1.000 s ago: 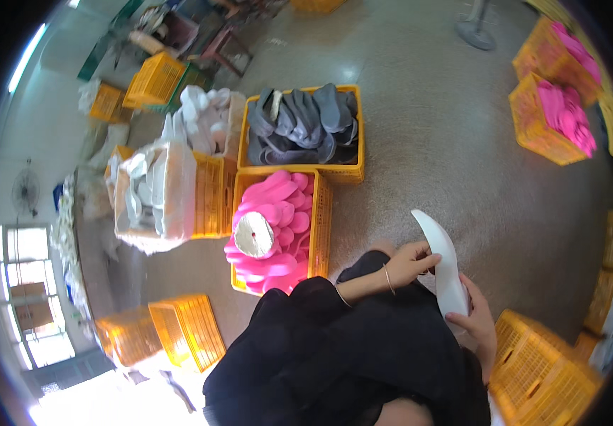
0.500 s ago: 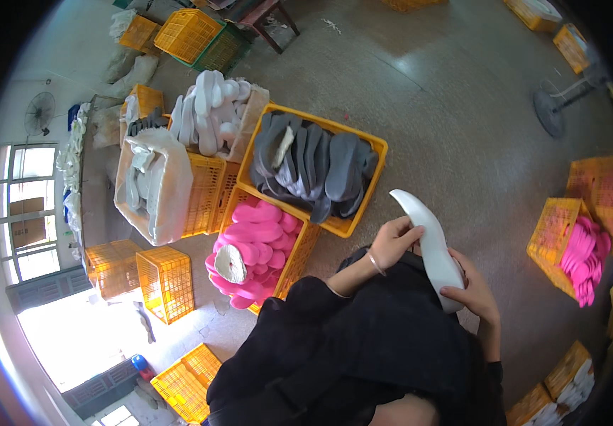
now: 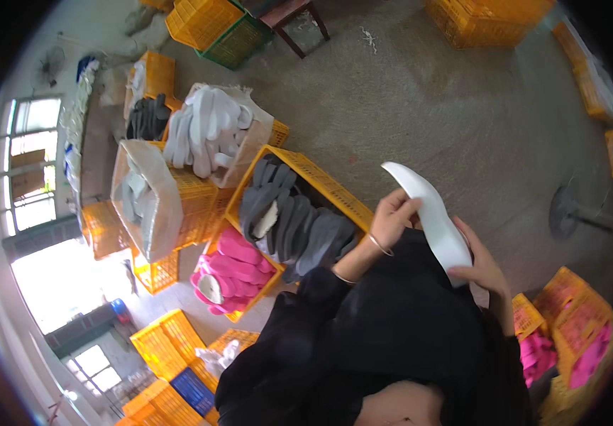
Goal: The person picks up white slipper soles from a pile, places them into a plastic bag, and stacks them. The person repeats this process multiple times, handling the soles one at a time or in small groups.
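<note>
Fingers (image 3: 411, 206) of both hands pinch a white sole-shaped piece (image 3: 435, 226)

The piece is held up in front of the person's black clothing (image 3: 406, 319), its narrow tip pointing up and to the left and its broader end down by the right palm. The left hand (image 3: 389, 224) grips the left edge about midway, thumb against the piece and the other fingers curled, partly out of sight. The right hand (image 3: 484, 270) has its thumb pressed on the near face at the lower end, while its other fingers lie along the right edge. A bracelet (image 3: 380, 246) circles the left wrist.

To the left, near the left forearm, a yellow crate (image 3: 331, 186) is filled with dark grey pieces (image 3: 299, 226), a cream-coloured one (image 3: 265, 221) lying among them. Just beside it, a second yellow crate (image 3: 260, 297) is heaped with pink pieces (image 3: 234, 264). Beyond these, a pile of white pieces (image 3: 208, 129) rises near a plastic-lined container (image 3: 168, 207).

More pink pieces (image 3: 537, 355) lie in crates at the lower right. A standing fan (image 3: 565, 213) is on the bare grey floor (image 3: 427, 113) on the right, and a red-brown stool (image 3: 289, 15) is at the top.
</note>
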Available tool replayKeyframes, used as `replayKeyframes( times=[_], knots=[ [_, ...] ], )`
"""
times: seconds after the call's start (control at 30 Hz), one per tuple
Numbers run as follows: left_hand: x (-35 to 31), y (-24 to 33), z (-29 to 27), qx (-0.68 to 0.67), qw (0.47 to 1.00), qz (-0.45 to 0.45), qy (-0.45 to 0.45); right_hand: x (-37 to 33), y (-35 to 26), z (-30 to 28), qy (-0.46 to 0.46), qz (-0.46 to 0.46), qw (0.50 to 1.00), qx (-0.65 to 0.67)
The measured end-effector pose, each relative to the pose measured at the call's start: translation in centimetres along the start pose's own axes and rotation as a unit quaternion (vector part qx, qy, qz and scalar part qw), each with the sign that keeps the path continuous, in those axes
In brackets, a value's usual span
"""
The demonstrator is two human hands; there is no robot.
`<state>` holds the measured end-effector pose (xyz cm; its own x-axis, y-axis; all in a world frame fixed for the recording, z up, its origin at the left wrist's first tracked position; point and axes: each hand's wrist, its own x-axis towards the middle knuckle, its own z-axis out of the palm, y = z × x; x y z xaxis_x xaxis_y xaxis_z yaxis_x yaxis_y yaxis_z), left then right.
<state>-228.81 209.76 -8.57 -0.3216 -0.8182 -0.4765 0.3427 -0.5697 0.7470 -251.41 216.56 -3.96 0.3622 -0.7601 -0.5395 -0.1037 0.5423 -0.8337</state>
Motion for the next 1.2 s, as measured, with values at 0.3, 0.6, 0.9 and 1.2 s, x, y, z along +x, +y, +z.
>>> replayKeyframes(
  times=[0.3, 0.6, 0.9, 1.2],
  knots=[
    [21.2, 9.6, -10.2, 0.312, 0.936, 0.032, 0.158, 34.8, -21.5, -12.3, -0.079, -0.005, 0.997, -0.010],
    [40.0, 31.8, -21.2, 0.345, 0.882, 0.028, 0.322, 70.8, -41.9, -13.6, -0.044, -0.006, 0.997, 0.060],
    [55.6, 46.5, -30.7, 0.540, 0.774, -0.075, 0.323, 110.7, -62.4, -19.4, -0.011, -0.107, 0.994, 0.031],
    [72.4, 58.3, -31.3, 0.337, 0.873, -0.257, 0.241, 147.5, -77.0, -17.0, 0.035, -0.054, 0.997, 0.035]
  ],
)
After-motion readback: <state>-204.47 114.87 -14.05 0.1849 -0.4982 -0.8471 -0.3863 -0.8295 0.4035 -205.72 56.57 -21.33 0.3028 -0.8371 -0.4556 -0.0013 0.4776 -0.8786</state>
